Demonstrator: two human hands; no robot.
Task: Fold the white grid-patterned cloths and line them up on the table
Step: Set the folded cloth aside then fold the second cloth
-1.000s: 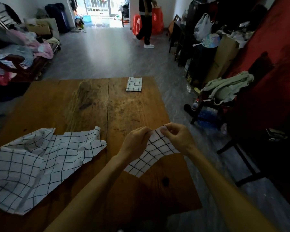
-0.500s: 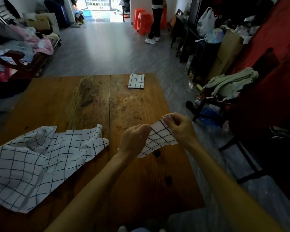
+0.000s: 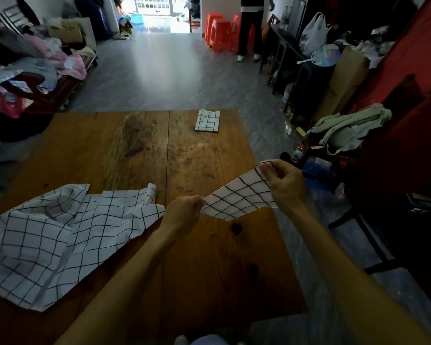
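A small white grid-patterned cloth [image 3: 237,198] is stretched in the air above the wooden table [image 3: 139,150], near its right edge. My left hand [image 3: 183,211] pinches its lower left end. My right hand [image 3: 285,181] pinches its upper right corner, held higher. A folded grid cloth [image 3: 207,120] lies flat at the table's far right. A rumpled pile of unfolded grid cloths [image 3: 57,235] covers the near left of the table.
A person [image 3: 250,28] stands by orange stools [image 3: 219,32] at the far end of the room. Clothes are heaped on furniture [image 3: 30,70] at the left. A dark chair with pale green fabric [image 3: 346,130] stands close to the table's right side.
My hands have moved apart, the right one up and to the right, and the cloth between them is now pulled out taut and lifted off the table.
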